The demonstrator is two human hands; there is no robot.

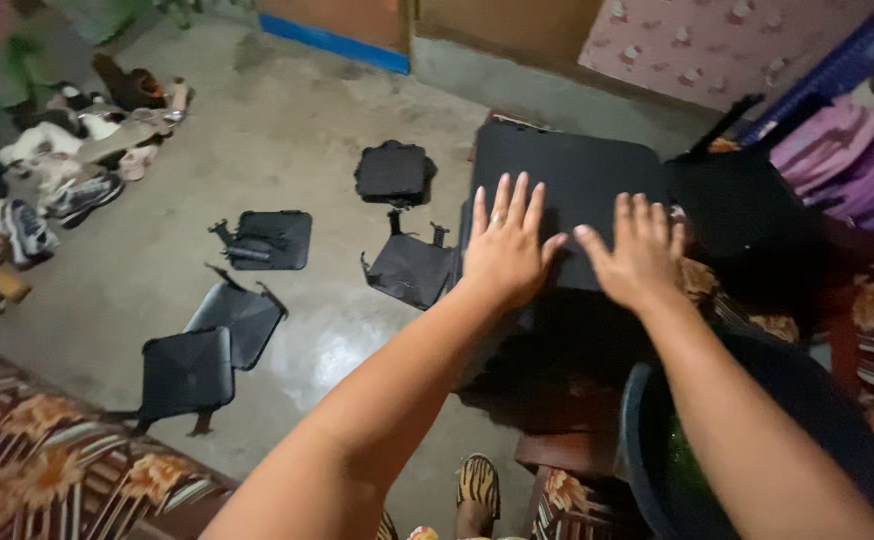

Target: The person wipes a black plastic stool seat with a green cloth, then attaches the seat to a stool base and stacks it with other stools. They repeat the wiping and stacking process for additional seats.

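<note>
My left hand [505, 250] and right hand [640, 255] lay flat, fingers spread, gripping nothing, on the black panel [567, 180] right of centre; even downward pressure seemed wisest to keep it steady.

Shoes [67, 170] heaped by the wall, dark basin [747, 440], floral cushion [37, 470], grey concrete floor [287, 120]

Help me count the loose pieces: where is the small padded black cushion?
In the head view, the padded black cushion lies on the concrete floor, upper middle, just left of the large black panel under both hands.
</note>
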